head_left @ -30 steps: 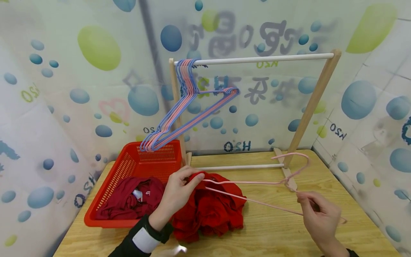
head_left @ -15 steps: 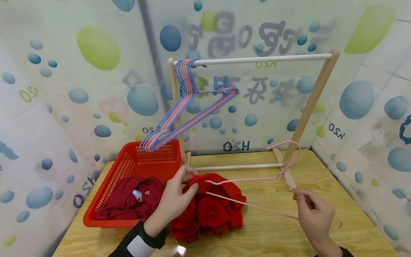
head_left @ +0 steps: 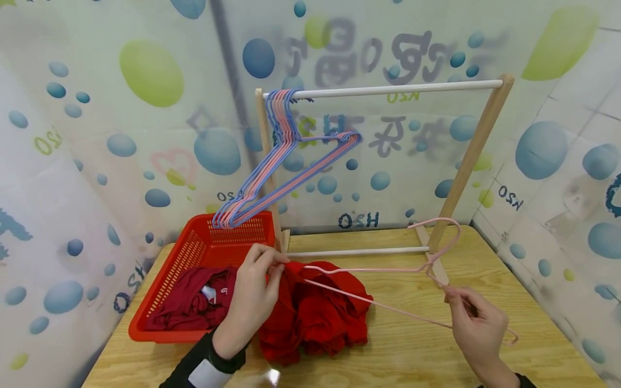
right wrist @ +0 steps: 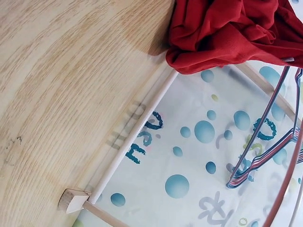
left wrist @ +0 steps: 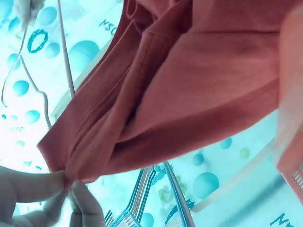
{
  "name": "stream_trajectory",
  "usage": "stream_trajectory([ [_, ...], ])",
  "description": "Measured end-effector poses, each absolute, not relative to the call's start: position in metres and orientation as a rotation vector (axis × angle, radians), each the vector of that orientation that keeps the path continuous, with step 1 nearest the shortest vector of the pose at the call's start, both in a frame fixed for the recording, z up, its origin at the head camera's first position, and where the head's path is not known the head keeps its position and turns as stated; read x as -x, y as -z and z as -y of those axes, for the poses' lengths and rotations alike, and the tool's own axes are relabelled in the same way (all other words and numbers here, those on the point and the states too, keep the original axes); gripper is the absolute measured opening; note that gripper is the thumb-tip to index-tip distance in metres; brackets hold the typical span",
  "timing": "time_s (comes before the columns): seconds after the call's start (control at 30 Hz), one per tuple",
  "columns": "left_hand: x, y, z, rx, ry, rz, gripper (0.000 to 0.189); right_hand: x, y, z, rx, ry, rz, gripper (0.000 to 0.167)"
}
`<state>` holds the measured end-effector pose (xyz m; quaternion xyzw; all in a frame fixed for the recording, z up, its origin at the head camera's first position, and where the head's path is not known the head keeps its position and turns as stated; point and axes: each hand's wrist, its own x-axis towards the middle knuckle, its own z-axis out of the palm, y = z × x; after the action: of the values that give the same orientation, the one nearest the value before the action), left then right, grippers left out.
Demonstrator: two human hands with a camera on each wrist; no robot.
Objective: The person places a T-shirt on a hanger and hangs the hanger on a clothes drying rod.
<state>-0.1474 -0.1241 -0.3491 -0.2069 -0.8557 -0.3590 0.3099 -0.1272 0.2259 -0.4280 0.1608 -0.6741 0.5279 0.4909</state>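
Observation:
A red garment point(head_left: 335, 318) lies bunched on the table, its upper edge raised. My left hand point(head_left: 254, 291) pinches that edge between thumb and fingers, as the left wrist view shows with the stretched red cloth point(left wrist: 203, 80). My right hand point(head_left: 477, 323) grips a pink wire hanger point(head_left: 383, 270) near the base of its hook. The hanger lies sideways, hook up and to the right. Its left end disappears at the raised cloth, so that tip is hidden. The right wrist view has the garment point(right wrist: 227, 38) at the top; the right hand is out of that view.
A red plastic basket point(head_left: 162, 275) with a dark red garment point(head_left: 194, 307) in it stands at left. Behind, a wooden rack point(head_left: 468, 161) with a white top rail point(head_left: 388, 89) carries several blue and pink hangers point(head_left: 276, 172) at its left end. A patterned curtain surrounds the table point(head_left: 398, 350).
My left hand has shifted slightly left and now pinches the cloth's edge further out. The hanger in my right hand first moved left, its hook tilting up, then stayed nearly still.

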Motion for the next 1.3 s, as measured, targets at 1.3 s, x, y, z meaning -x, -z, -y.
stream_trajectory([
  [1.3, 0.170, 0.350, 0.134, 0.658, 1.205, 2.207, 0.018, 0.126, 0.430, -0.243, -0.448, -1.352, 1.524, 0.012],
])
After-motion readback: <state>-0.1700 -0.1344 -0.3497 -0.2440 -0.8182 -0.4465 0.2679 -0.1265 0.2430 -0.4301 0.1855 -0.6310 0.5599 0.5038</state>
